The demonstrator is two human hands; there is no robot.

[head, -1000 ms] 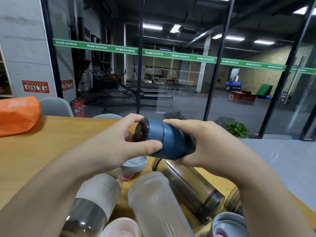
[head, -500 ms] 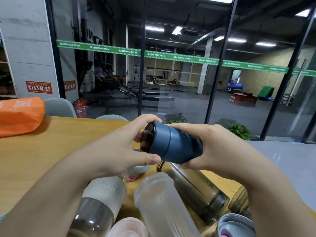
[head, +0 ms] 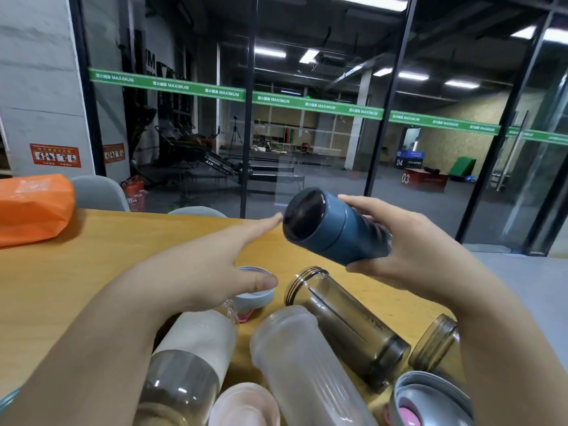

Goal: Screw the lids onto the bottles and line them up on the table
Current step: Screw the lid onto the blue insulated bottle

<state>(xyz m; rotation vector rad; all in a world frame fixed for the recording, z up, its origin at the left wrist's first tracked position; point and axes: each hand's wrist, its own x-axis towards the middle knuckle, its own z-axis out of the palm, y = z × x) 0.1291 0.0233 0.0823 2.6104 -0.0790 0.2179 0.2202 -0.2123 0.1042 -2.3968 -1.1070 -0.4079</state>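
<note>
The wooden bench [head: 92,256] is carrying an orange bag [head: 33,207] at the far left and, near the front edge, a frosted bottle [head: 307,370], a smoky clear bottle [head: 347,324] and a sleeved glass bottle [head: 190,358], all lying down uncapped. The right hand [head: 408,250] is gripping the blue bottle [head: 335,227] tilted in the air above them, dark lid on, fingers wrapping it. The left hand [head: 215,265] is hovering with fingers straight, holding nothing, over a grey lid [head: 258,295].
</note>
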